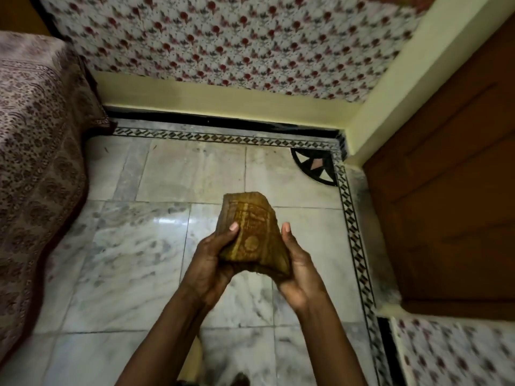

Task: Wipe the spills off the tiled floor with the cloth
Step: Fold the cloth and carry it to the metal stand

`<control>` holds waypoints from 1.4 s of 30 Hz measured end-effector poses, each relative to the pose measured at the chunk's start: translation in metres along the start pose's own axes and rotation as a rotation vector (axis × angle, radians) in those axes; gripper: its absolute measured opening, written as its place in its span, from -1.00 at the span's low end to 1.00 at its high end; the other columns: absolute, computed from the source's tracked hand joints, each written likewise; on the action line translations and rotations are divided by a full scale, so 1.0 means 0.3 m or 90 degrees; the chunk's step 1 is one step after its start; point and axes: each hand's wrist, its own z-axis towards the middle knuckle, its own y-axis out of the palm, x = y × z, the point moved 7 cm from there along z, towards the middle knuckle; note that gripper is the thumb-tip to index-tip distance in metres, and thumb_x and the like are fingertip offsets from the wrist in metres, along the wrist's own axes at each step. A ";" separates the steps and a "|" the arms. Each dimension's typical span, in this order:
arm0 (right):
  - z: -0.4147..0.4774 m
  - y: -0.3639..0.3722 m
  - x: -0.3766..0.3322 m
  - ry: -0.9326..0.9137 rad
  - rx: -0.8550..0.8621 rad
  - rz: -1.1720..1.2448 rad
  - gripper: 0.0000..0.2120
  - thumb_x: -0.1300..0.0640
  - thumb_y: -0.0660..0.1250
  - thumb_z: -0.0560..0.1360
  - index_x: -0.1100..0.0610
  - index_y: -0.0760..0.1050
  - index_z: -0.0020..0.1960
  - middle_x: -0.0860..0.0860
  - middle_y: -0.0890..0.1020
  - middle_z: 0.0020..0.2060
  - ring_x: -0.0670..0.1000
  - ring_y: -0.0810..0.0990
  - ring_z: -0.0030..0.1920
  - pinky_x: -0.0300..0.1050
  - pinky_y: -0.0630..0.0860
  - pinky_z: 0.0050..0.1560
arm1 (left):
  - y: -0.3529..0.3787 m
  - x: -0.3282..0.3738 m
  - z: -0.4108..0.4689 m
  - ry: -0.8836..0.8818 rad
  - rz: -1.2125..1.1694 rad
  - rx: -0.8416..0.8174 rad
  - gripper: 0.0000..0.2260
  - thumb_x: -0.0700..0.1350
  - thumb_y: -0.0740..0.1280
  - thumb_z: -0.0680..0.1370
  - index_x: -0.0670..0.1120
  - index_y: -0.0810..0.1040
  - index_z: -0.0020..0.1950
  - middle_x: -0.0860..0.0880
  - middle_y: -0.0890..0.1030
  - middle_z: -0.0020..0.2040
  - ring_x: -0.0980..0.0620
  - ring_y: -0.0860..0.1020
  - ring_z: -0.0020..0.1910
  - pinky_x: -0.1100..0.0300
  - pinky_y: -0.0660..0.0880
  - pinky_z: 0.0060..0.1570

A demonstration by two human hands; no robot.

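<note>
Both hands grip the folded cloth (pixel 252 235) btwn them, held up above the floor, not touching it. Left hand (pixel 210 263) clasps the cloth's left side, thumb pressed across its top face, fingers wrapped underneath. Right hand (pixel 298 270) cups the right/lower edge, thumb upright along the side, palm under the fold. Cloth is mustard-brown w/ a darker printed pattern & a round motif near the lower end; its far end sticks out past the fingertips, slightly tilted up.

Below the hands: tiled floor (pixel 156 240), pale marble w/ grey veining, glossy reflection left of the cloth. Can't make out distinct spills at this res. A black-and-white diamond border strip (pixel 354 227) runs along the floor's far & right edges, w/ a dark quarter-circle inlay (pixel 316 168) in the far right corner.

Left side: bed covered w/ a brown floral bedspread (pixel 36 140) hanging down to the floor. Far wall: yellow skirting under a red-flower printed curtain (pixel 223 43). Right: wooden door (pixel 446 190).
</note>
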 end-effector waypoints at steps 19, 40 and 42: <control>-1.263 -0.446 0.371 -0.442 0.314 -0.048 -0.75 0.25 0.44 0.45 0.11 0.51 0.09 0.03 0.68 -0.16 0.01 0.67 -0.13 -0.14 0.64 -0.21 | 0.024 -0.455 -1.085 0.114 0.339 -0.079 -0.92 -0.17 0.35 0.55 -0.03 0.62 -0.09 0.06 0.71 -0.27 0.07 0.69 -0.21 0.17 0.63 -0.13; -2.360 -1.129 1.089 -0.497 0.587 0.111 -0.70 0.15 0.46 0.46 0.14 0.54 0.17 0.08 0.68 -0.04 0.03 0.66 -0.02 -0.06 0.64 -0.04 | 0.087 -1.271 -2.062 0.167 0.691 -0.396 -0.60 0.09 0.28 0.56 -0.05 0.38 0.34 -0.08 0.56 0.24 -0.04 0.55 0.18 -0.03 0.54 0.14; -2.461 -1.260 1.182 -0.496 0.630 0.135 -0.70 0.13 0.45 0.46 0.14 0.54 0.17 0.08 0.68 -0.03 0.04 0.66 -0.01 -0.11 0.64 -0.08 | 0.109 -1.413 -2.163 0.171 0.738 -0.452 -0.53 0.16 0.26 0.50 -0.04 0.38 0.33 -0.07 0.55 0.23 -0.04 0.55 0.18 -0.05 0.54 0.15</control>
